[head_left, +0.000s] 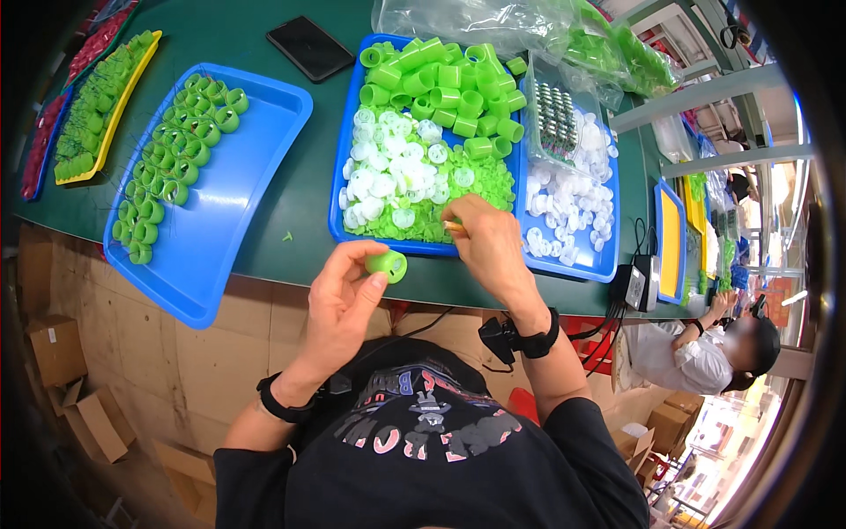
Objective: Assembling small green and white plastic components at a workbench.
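Between the thumb and fingers of my left hand (337, 300) is a short green plastic cylinder (388, 265), its end with a hole turned to the right. My right hand (490, 245) is bent over the front right corner of a blue tray (338, 198), fingers closed. A small tan tip shows at these fingers; what they hold I cannot make out. Beneath and beside them lie small green plastic parts (487, 176). The same tray holds translucent white round pieces (392, 172) and, at the back, a heap of open green cylinders (441, 81).
Left stands a blue tray (251, 176) with rows of green cylinders with thin wires (176, 150). Beyond is a yellow tray (106, 123). A phone (310, 48) lies at the back. Right, another blue tray (601, 264) holds white pieces and a clear box (555, 119). A person (714, 353) sits farther right.
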A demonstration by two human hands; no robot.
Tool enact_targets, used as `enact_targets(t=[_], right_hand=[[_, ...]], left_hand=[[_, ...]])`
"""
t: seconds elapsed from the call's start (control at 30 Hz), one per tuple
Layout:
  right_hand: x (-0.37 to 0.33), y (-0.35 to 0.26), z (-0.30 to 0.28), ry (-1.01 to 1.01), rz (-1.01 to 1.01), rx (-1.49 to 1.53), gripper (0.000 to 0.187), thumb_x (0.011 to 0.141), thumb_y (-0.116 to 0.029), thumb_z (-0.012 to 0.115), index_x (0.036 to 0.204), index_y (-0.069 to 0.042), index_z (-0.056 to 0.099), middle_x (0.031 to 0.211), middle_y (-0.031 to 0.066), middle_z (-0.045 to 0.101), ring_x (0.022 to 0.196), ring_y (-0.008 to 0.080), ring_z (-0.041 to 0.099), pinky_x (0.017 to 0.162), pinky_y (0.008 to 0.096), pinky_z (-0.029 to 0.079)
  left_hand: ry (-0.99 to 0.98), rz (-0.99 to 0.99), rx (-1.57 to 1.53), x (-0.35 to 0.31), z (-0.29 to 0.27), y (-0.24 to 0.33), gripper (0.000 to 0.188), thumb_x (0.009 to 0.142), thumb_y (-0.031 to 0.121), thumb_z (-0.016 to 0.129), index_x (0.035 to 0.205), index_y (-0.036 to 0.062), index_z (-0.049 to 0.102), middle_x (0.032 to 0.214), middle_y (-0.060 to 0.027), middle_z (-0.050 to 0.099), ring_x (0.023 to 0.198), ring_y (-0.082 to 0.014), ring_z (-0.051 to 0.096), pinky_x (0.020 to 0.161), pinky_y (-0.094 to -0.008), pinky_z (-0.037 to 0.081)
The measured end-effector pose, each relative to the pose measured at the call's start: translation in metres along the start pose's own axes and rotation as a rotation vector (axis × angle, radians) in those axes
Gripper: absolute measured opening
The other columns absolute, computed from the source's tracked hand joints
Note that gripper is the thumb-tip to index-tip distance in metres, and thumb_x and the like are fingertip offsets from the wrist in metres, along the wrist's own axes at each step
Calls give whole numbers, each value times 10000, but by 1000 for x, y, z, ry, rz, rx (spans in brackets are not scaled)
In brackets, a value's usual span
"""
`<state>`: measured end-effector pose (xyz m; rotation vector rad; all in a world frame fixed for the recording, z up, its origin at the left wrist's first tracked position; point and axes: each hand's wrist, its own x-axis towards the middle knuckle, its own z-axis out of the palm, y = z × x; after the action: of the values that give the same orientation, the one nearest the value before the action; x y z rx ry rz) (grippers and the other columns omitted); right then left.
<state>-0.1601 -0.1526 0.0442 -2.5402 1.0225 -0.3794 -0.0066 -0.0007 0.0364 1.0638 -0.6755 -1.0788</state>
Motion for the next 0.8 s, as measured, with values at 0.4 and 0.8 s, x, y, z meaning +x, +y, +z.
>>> enact_targets(t=[0.4, 0.8], right_hand=[[-37, -36, -17, 262, -85, 346, 210, 755, 76, 663, 934, -34, 662, 894, 120, 682, 710, 242, 676, 602, 311, 530], [-46, -34, -3, 91, 338, 1008, 159, 835, 58, 636, 979, 2, 677, 941, 61, 690, 599, 2, 503, 498, 151, 366]], left_hand=[[-240, -538, -339, 21, 20, -7, 168, 972, 201, 554, 1015, 46, 599, 950, 5, 593, 843, -61, 573, 661, -242, 537], [-136, -465, -326, 21, 25, -13, 120, 952, 166, 572, 955, 49, 598, 867, 17, 550, 786, -44, 547, 655, -257, 562]])
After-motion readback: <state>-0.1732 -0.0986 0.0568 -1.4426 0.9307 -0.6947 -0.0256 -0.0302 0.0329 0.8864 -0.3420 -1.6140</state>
